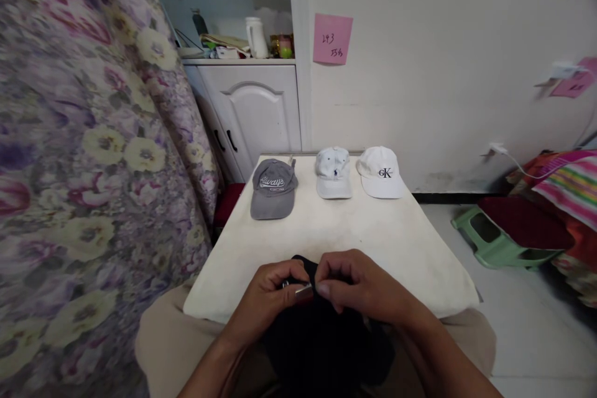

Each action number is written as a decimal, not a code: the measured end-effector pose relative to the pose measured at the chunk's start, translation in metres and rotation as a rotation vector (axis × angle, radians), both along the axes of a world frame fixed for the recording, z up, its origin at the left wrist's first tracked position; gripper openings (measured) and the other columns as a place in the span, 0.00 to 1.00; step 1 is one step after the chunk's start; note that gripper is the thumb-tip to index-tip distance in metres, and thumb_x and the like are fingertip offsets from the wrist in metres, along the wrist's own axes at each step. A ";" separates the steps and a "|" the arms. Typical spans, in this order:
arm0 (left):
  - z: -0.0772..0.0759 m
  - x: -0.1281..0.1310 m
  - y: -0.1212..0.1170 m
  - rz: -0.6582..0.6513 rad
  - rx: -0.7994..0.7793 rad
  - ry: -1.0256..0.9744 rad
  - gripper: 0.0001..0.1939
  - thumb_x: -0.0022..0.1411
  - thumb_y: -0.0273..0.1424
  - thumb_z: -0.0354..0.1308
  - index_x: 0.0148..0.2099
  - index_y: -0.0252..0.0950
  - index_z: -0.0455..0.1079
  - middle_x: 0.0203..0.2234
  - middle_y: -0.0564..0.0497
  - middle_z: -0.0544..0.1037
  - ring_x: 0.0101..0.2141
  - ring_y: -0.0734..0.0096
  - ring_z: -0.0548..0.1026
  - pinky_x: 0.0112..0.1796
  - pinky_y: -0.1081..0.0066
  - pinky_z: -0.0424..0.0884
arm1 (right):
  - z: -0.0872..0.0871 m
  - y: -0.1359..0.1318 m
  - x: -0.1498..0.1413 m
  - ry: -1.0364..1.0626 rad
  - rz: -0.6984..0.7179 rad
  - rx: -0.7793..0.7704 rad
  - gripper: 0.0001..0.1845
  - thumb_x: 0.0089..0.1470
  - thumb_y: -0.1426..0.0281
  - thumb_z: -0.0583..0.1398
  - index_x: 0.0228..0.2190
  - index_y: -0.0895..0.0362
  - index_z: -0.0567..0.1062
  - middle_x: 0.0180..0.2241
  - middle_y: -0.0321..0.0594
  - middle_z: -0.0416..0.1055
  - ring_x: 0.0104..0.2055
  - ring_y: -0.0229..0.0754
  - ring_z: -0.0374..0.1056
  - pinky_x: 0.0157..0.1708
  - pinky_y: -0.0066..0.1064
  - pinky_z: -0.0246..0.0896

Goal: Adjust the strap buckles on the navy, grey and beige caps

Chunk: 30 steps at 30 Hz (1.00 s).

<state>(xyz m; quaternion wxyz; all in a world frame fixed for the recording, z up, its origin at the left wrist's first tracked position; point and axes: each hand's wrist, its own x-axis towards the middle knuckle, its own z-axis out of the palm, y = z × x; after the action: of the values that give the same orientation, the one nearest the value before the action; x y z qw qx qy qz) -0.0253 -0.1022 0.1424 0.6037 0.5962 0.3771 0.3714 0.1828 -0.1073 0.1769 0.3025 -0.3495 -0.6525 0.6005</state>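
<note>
A black cap (pixel 326 342) lies over my lap at the near edge of the table, its strap side toward my fingers. My left hand (pixel 275 289) pinches a shiny metal buckle (pixel 304 291) on the cap's strap. Close beside it, my right hand (pixel 352 283) is closed, thumb and fingers pinching the dark strap. Farther back on the table sit a grey cap (pixel 274 189) with white lettering, a pale blue cap (pixel 334 173) with a small dark emblem, and a white cap (pixel 380 173) with black letters.
The caps rest on a cream-covered table (pixel 321 230). A floral curtain (pixel 102 168) hangs at the left, and a white cabinet (pixel 261 112) stands behind. On the right floor is a green stool (pixel 489 249) with a dark red top. A pink note (pixel 333 39) is on the wall.
</note>
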 end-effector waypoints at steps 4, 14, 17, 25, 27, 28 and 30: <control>0.001 0.000 0.000 -0.013 -0.003 0.028 0.12 0.55 0.37 0.66 0.28 0.33 0.72 0.23 0.55 0.69 0.26 0.73 0.62 0.29 0.74 0.57 | 0.003 -0.001 0.000 -0.066 -0.032 0.058 0.05 0.55 0.72 0.60 0.27 0.57 0.73 0.20 0.30 0.67 0.23 0.32 0.59 0.23 0.24 0.51; 0.002 0.002 0.000 -0.064 0.011 0.056 0.13 0.57 0.37 0.65 0.28 0.33 0.71 0.23 0.55 0.69 0.27 0.73 0.63 0.30 0.74 0.57 | -0.006 0.001 -0.001 0.007 0.003 0.021 0.05 0.56 0.71 0.60 0.28 0.57 0.73 0.20 0.30 0.67 0.23 0.32 0.60 0.25 0.24 0.52; 0.002 0.002 0.000 -0.049 0.021 0.064 0.14 0.57 0.39 0.64 0.27 0.33 0.71 0.22 0.55 0.68 0.26 0.73 0.62 0.28 0.74 0.57 | -0.005 0.000 0.000 0.020 -0.021 0.014 0.06 0.57 0.70 0.60 0.28 0.58 0.73 0.20 0.30 0.68 0.23 0.32 0.60 0.25 0.24 0.53; 0.003 0.000 0.000 -0.002 0.006 0.082 0.13 0.56 0.38 0.64 0.29 0.34 0.72 0.23 0.55 0.69 0.26 0.73 0.63 0.28 0.75 0.58 | -0.013 -0.002 0.010 -0.002 0.033 -0.098 0.08 0.59 0.65 0.59 0.33 0.57 0.71 0.23 0.31 0.70 0.18 0.30 0.56 0.18 0.22 0.47; 0.003 0.002 -0.001 -0.004 -0.015 0.088 0.13 0.56 0.38 0.64 0.29 0.34 0.72 0.23 0.55 0.69 0.26 0.73 0.62 0.27 0.75 0.57 | -0.016 -0.003 0.011 0.014 0.024 -0.058 0.08 0.60 0.65 0.59 0.31 0.57 0.70 0.21 0.30 0.69 0.19 0.30 0.56 0.20 0.23 0.48; 0.004 0.003 -0.002 -0.008 -0.025 0.093 0.13 0.57 0.39 0.64 0.29 0.34 0.72 0.23 0.54 0.69 0.25 0.74 0.62 0.26 0.75 0.57 | -0.017 -0.003 0.011 0.022 0.018 -0.029 0.09 0.60 0.66 0.59 0.30 0.57 0.70 0.21 0.30 0.69 0.21 0.31 0.57 0.22 0.23 0.49; 0.004 0.005 -0.003 -0.026 -0.040 0.096 0.13 0.57 0.39 0.64 0.29 0.34 0.73 0.22 0.55 0.69 0.25 0.74 0.62 0.26 0.75 0.56 | -0.017 -0.003 0.009 0.024 0.021 0.015 0.09 0.60 0.67 0.59 0.28 0.57 0.70 0.20 0.31 0.69 0.23 0.32 0.59 0.25 0.24 0.51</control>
<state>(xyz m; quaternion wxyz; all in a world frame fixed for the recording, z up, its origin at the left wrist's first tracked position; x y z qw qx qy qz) -0.0199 -0.1050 0.1463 0.6015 0.6060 0.4049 0.3270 0.1922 -0.1103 0.1598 0.3064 -0.3332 -0.6569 0.6029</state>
